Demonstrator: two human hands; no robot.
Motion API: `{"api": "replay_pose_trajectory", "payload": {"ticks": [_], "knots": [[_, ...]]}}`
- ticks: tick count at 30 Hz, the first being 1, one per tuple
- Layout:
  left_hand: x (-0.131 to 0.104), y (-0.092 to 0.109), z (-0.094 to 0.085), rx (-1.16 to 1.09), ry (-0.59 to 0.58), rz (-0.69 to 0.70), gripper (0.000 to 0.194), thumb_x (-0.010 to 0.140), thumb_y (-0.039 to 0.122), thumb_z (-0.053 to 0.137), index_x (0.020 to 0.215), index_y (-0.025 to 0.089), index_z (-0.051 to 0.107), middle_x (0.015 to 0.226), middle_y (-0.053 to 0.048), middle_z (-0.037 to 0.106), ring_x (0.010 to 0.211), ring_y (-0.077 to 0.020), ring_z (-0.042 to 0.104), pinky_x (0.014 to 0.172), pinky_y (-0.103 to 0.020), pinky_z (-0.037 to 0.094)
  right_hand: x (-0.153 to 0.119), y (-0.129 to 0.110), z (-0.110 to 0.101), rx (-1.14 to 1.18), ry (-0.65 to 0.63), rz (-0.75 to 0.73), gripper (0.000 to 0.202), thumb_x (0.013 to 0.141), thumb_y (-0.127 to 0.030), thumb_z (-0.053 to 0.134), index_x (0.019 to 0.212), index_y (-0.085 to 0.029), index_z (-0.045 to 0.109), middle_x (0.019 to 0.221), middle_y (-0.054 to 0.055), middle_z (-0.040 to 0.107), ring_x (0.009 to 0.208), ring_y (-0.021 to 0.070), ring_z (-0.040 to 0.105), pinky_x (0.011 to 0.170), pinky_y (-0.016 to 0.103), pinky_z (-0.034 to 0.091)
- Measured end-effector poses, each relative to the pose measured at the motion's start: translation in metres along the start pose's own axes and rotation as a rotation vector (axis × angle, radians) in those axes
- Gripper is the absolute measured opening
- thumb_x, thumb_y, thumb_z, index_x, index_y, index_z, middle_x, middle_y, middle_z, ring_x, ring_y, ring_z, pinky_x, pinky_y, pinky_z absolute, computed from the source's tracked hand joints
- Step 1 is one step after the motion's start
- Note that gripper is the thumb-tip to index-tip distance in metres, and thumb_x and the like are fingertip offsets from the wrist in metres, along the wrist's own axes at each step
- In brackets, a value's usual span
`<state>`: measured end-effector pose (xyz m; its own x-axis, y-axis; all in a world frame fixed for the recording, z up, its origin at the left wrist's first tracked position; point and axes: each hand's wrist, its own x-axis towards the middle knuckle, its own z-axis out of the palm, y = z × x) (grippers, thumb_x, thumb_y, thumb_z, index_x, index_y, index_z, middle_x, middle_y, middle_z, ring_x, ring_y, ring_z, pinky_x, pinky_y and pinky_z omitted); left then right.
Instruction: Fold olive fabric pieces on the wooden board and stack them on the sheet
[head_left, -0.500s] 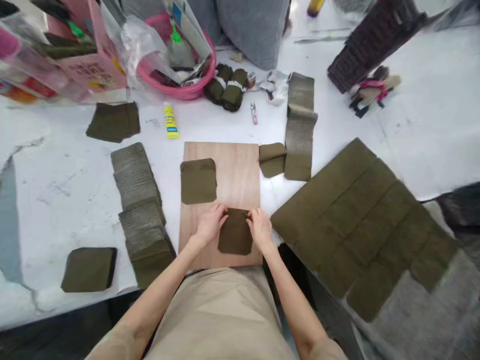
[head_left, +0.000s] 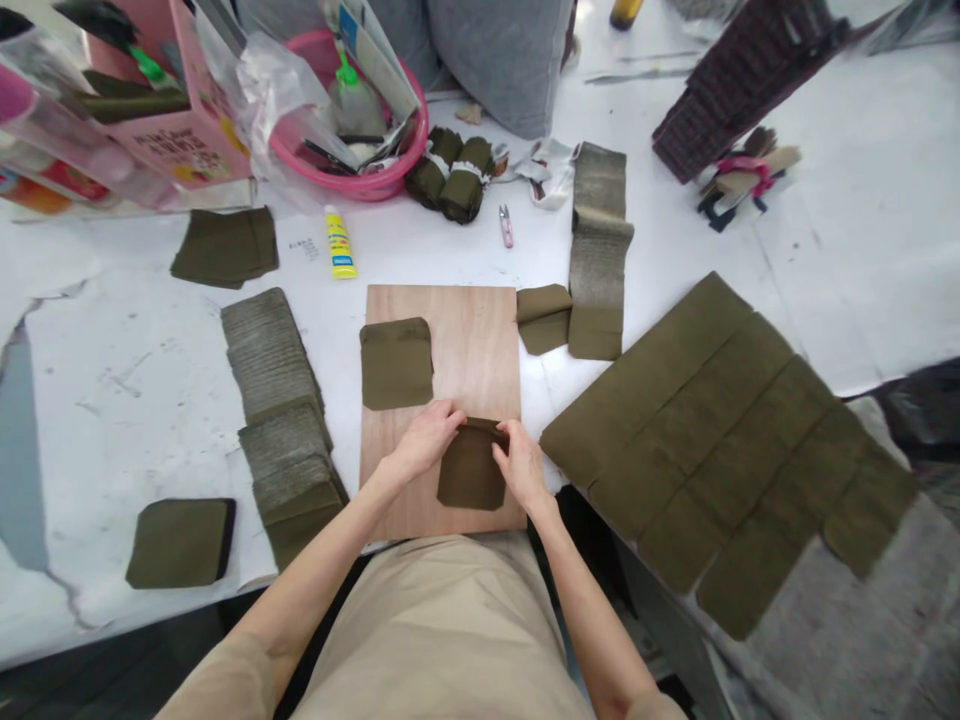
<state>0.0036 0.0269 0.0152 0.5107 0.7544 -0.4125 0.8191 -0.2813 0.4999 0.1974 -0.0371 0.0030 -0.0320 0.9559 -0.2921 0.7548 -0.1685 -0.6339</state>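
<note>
An olive-green fabric piece (head_left: 471, 473) with clipped lower corners lies on the wooden board (head_left: 476, 340) in front of me. My left hand (head_left: 431, 436) pinches its upper left edge. At the upper right corner, my right hand (head_left: 521, 462) has thumb and fingertips on the cloth. The top edge between the hands is slightly raised, like a narrow fold. A second olive fabric piece (head_left: 397, 364) lies flat at the board's left side, touched by neither hand.
Left of the board are a fanned fabric row (head_left: 276, 365) and a neat stack (head_left: 180, 543). Behind stand a yellow glue tube (head_left: 340, 244), thread snips (head_left: 506, 227) and a pink basket (head_left: 390, 180). Large olive panels (head_left: 720, 430) lie to the right.
My left hand has slid slightly right along the fabric's top edge, which now stands up more as a fold. My right hand's fingers have spread a little on the corner.
</note>
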Motion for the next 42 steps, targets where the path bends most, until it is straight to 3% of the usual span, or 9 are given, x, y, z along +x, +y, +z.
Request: {"api": "replay_pose_trajectory", "payload": {"ticks": [6,12,18,24,42], "knots": [[0.009,-0.006,-0.007,0.028,-0.026,0.088,0.012,0.081,0.01,0.05,0.084,0.019,0.058,0.087,-0.005,0.053,0.08,-0.0187,0.051,0.065,-0.028,0.039,-0.006,-0.002,0.002,-0.062,-0.034,0.123,0.008,0.088,-0.025,0.051,0.093,-0.021,0.055,0.091,0.003,0.064,0.081,0.0186,0.06,0.069,0.028,0.041],[0.007,-0.006,-0.007,0.027,0.013,0.107,0.009,0.081,0.013,0.051,0.076,0.019,0.054,0.082,-0.004,0.054,0.075,-0.0182,0.052,0.063,-0.028,0.038,-0.007,-0.008,0.002,-0.206,-0.039,0.176,0.013,0.09,-0.026,0.052,0.102,-0.021,0.055,0.09,0.004,0.067,0.077,0.0196,0.063,0.065,0.027,0.039],[-0.006,-0.007,0.004,-0.227,0.062,-0.048,0.003,0.083,0.022,0.055,0.082,0.02,0.053,0.074,0.0,0.059,0.065,-0.0156,0.054,0.061,-0.026,0.038,-0.002,-0.009,0.003,-0.219,-0.05,0.227,0.022,0.088,-0.026,0.056,0.109,-0.021,0.053,0.09,0.004,0.068,0.08,0.021,0.065,0.066,0.028,0.04],[-0.011,-0.004,0.016,-0.298,0.136,-0.225,0.008,0.083,0.024,0.057,0.089,0.021,0.053,0.069,0.002,0.059,0.064,-0.0156,0.057,0.061,-0.026,0.038,-0.002,-0.009,0.005,-0.227,-0.047,0.255,0.025,0.088,-0.028,0.057,0.111,-0.021,0.051,0.084,0.004,0.067,0.076,0.021,0.064,0.065,0.028,0.039],[-0.01,-0.006,0.019,-0.342,0.137,-0.229,0.01,0.082,0.024,0.057,0.089,0.02,0.052,0.069,0.002,0.058,0.062,-0.0149,0.056,0.059,-0.026,0.039,-0.001,-0.015,0.002,-0.167,-0.044,0.299,0.028,0.086,-0.025,0.058,0.111,-0.02,0.048,0.081,0.005,0.066,0.072,0.0215,0.064,0.064,0.029,0.041]]}}
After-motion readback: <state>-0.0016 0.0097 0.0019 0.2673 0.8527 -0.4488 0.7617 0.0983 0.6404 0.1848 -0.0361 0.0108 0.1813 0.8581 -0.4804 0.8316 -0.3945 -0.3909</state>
